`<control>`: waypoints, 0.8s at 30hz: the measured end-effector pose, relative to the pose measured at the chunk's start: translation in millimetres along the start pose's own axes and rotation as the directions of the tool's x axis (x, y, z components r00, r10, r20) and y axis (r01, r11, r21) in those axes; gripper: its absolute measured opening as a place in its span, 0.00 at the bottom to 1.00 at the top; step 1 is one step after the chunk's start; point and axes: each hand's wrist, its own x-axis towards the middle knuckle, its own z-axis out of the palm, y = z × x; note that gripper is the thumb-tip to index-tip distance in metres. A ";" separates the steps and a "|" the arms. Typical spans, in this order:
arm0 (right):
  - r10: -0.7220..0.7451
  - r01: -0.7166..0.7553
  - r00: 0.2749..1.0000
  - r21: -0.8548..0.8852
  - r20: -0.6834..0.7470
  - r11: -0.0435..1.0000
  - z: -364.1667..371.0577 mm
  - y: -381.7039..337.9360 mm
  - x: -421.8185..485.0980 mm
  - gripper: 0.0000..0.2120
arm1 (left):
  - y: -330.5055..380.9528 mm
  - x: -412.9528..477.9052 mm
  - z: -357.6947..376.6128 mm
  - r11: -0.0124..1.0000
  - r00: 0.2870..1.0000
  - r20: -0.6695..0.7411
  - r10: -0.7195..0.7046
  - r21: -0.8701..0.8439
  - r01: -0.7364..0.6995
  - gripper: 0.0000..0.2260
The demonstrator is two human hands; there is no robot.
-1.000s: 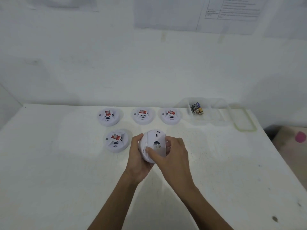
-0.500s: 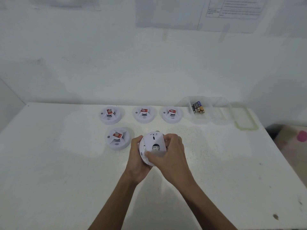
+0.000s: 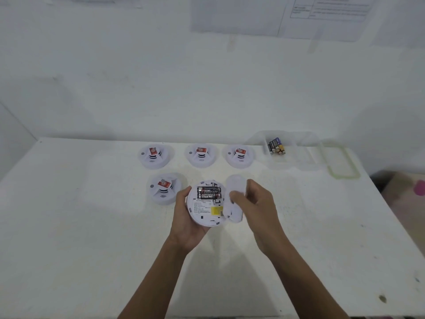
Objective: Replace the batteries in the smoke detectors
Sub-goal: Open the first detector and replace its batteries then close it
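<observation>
Both hands are in use at the middle of the white table (image 3: 92,226). The left hand (image 3: 187,219) cradles a round white smoke detector (image 3: 202,209) from below and from its left side, back face up and raised off the tabletop; the thumb curls over the near-left rim, while the fingers underneath are hidden by the body. The battery bay is exposed and holds two black batteries (image 3: 208,192) side by side, lettered EVERFADY or similar. The small print below them is unreadable, and a yellow label (image 3: 216,210) carries no legible text. The right hand (image 3: 259,208) pinches the detached back cover (image 3: 235,186) just to the right of the detector, thumb across its face and fingers behind it. The cover is motion-blurred, and whether it touches the detector's rim cannot be determined. Four other detectors (image 3: 164,188) lie face up on the table, one just left of the held unit and three in a row behind, each with a red tag whose print is too small to read. Spare batteries (image 3: 276,146) sit in one compartment of a clear container (image 3: 303,155) at the far right; its walls are hard to trace against the table. A green-rimmed lid (image 3: 343,176) lies beside it. Papers (image 3: 236,17) on the wall are cut off at the top edge.
</observation>
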 end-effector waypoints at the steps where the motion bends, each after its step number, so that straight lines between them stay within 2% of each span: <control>1: 0.004 -0.003 1.000 0.027 -0.014 1.000 -3.4 2.9 1.1 0.15 | -0.1 0.1 -0.9 1.000 1.000 0.024 -0.002 -0.019 0.002 0.22; 3: 0.040 -0.038 0.999 0.048 -0.033 0.998 -11.0 9.1 4.1 0.17 | 0.8 -0.5 -0.6 0.999 0.998 0.070 -0.002 -0.052 0.005 0.21; 7: 0.102 -0.096 0.992 0.077 -0.071 0.992 -25.9 20.2 7.9 0.14 | 2.6 1.0 -2.2 0.996 0.995 0.104 -0.014 -0.084 0.023 0.23; 13: 0.127 -0.144 0.987 -0.192 -0.098 0.971 -35.7 51.8 8.4 0.17 | 2.9 2.2 -4.4 0.992 0.988 0.153 -0.031 -0.120 0.050 0.24; 17: 0.009 -0.049 0.995 -0.426 -0.097 0.903 -33.9 74.8 6.1 0.14 | 1.1 3.4 -6.0 0.984 0.987 0.156 -0.046 -0.163 0.072 0.25; 19: -0.024 -0.009 0.998 -0.565 -0.051 0.825 -34.1 92.4 7.9 0.14 | 1.1 3.6 -5.7 0.985 0.986 0.160 -0.043 -0.161 0.069 0.24; 21: 0.003 -0.024 1.000 -0.744 -0.030 0.668 -35.2 108.9 9.7 0.12 | 1.1 3.6 -5.2 0.986 0.985 0.170 -0.037 -0.154 0.063 0.24; 23: 0.000 -0.029 0.999 -0.864 -0.034 0.502 -36.0 121.1 9.4 0.17 | 1.2 3.8 -4.9 0.988 0.984 0.174 -0.030 -0.142 0.055 0.23; 24: -0.018 -0.021 0.999 -0.883 -0.034 0.469 -36.2 124.8 8.8 0.19 | 1.2 3.9 -4.8 0.989 0.985 0.173 -0.029 -0.140 0.053 0.24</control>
